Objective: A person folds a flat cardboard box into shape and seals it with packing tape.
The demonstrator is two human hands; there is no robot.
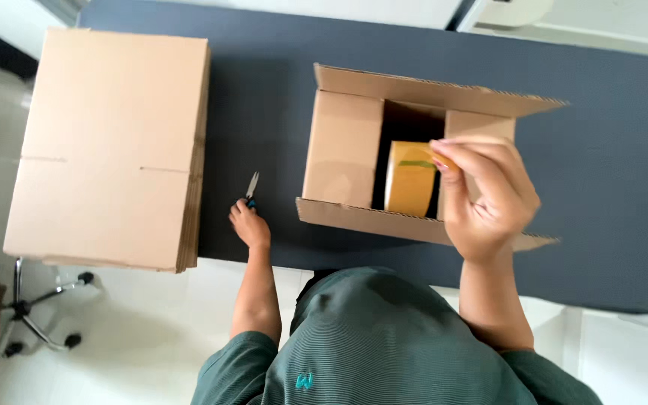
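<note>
Head view: While the camera looks straight down, a dark bench (601, 150) fills the middle of the frame, with the person's green striped shirt (384, 345) at the bottom edge.
Right hand: the right hand (485, 199) sits right of centre, its fingers (463, 150) curled narrow around a roll of tan packing tape (409, 178), holding it from the roll's right side.
Tape: it stands on edge over the dark gap between the flaps of an open cardboard box (343, 150), its flat faces turned left and right in the frame.
Left hand: the left hand (249, 223) lies left of centre on the bench, fingers closed on the dark handle of small scissors (252, 187).
Scissors: blades point toward the top of the frame, long axis running top to bottom, just left of the box and apart from it.
Key relation: tape lies directly left of the right hand's fingers; that hand is plainly the nearer one.
Upper left: a stack of flattened cardboard sheets (110, 142) overhangs the bench edge.
Lower left: a chair base (39, 315) on the pale floor.
</note>
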